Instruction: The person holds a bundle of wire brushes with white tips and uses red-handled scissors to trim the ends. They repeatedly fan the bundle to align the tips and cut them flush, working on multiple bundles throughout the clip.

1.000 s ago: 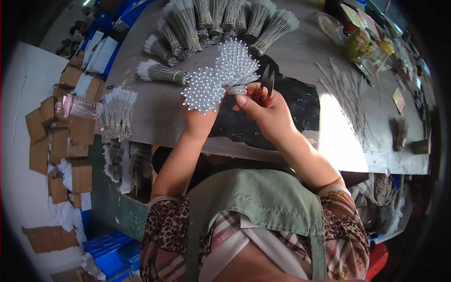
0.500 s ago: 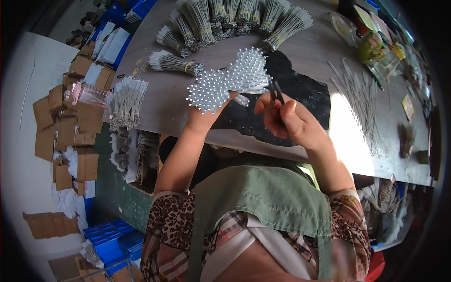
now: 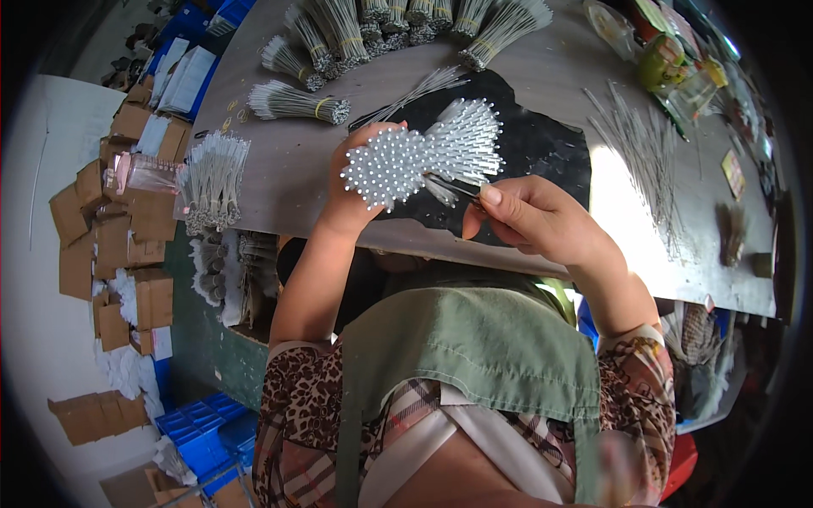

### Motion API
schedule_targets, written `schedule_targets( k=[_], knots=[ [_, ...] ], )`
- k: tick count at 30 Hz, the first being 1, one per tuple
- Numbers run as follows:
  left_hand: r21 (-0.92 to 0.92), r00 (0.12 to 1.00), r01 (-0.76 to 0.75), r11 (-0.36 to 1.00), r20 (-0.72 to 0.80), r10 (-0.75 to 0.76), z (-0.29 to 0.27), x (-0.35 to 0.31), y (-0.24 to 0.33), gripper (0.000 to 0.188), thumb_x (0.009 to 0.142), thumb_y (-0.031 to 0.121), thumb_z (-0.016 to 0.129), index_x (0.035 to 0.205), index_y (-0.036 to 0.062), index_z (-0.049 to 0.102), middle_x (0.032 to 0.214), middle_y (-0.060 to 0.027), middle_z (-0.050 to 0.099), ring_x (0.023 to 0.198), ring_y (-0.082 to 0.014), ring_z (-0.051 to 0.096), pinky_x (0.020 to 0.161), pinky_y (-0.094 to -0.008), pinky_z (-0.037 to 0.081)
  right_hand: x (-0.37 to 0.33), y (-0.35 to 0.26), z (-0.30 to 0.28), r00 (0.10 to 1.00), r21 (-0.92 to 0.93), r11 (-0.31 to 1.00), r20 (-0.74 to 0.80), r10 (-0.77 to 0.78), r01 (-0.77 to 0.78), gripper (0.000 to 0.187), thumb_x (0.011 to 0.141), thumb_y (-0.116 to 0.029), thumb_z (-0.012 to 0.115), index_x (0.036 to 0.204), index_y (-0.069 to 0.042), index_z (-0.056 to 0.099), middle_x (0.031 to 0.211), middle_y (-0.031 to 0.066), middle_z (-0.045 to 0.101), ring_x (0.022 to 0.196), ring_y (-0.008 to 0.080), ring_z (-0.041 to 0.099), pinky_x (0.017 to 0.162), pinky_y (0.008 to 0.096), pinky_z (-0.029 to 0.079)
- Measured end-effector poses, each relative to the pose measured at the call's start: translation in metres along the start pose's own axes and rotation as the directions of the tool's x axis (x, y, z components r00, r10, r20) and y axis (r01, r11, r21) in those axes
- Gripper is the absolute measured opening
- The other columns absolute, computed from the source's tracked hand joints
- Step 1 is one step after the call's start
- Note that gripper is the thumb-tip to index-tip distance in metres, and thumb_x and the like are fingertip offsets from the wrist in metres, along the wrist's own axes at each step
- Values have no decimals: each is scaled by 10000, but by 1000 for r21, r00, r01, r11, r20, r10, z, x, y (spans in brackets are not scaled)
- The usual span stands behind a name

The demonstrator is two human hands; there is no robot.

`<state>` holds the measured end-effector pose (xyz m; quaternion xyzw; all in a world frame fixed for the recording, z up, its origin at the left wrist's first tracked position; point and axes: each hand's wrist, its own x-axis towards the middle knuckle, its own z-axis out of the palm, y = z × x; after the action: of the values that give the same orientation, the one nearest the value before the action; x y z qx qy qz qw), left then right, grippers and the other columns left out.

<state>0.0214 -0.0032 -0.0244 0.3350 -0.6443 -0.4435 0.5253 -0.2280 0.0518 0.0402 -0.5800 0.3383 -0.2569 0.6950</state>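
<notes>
My left hand (image 3: 349,182) is closed around a thick bundle of thin wire stems (image 3: 385,169) with white beaded tips. The bundle splays into two clumps, its tips turned up toward me. Pinched in my right hand (image 3: 542,222) is a pair of dark tweezers (image 3: 466,191), their points reaching into a few stems at the lower right of the bundle. Whether the points grip a stem is too small to tell. Under both hands lies a black mat (image 3: 542,148) on the grey table (image 3: 288,182).
Several banded stem bundles (image 3: 339,38) line the far side, with one bundle (image 3: 296,103) nearer and another group (image 3: 216,182) at the left edge. Loose stems (image 3: 635,152) lie at right, beyond a sunlit patch. Plastic bags (image 3: 669,68) sit far right; cardboard boxes (image 3: 140,212) stand left.
My right hand has brought the tweezers down and left into the bundle's edge. My left hand has turned the bundle, and loose stems now show on the mat's far left side.
</notes>
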Motion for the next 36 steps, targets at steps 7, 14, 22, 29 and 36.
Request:
schedule_targets(
  k=[7,14,22,29,36],
  knots=[
    [12,1000,5,1000,-28,-5,0,-1,-3,366,702,44,702,1041,-26,581,956,-95,630,878,-170,612,806,-305,477,1,-2,3,999,20,1000,-31,10,-9,512,954,-459,434,847,-7,649,506,-76,319,446,20,243,421,207,175],
    [62,999,-19,998,-30,21,4,-1,0,400,684,44,724,1051,-24,580,971,-96,624,883,-162,605,796,-292,475,1,2,4,996,-58,998,-84,-34,29,510,955,-461,430,835,-16,649,531,-73,319,479,26,245,448,207,187],
    [41,999,-14,999,-30,16,5,-2,-4,397,689,26,713,1057,-28,574,970,-95,624,895,-159,603,814,-289,471,1,3,5,989,-124,989,-116,-94,80,461,965,-398,443,827,-8,647,547,-56,341,520,44,293,487,224,241],
    [244,990,-141,959,9,144,4,-2,-4,360,715,16,696,1049,-24,569,984,-97,620,925,-163,600,846,-306,473,0,6,13,945,-388,906,-195,-262,172,407,969,-329,450,855,15,634,632,62,499,607,135,450,585,292,393],
    [183,987,-158,970,12,159,5,-3,-10,383,716,-6,700,1071,-17,556,996,-101,618,938,-175,602,860,-309,471,3,13,14,900,-441,863,-226,-374,247,358,944,-312,504,844,8,630,669,173,592,561,276,567,546,349,447]
  ],
)
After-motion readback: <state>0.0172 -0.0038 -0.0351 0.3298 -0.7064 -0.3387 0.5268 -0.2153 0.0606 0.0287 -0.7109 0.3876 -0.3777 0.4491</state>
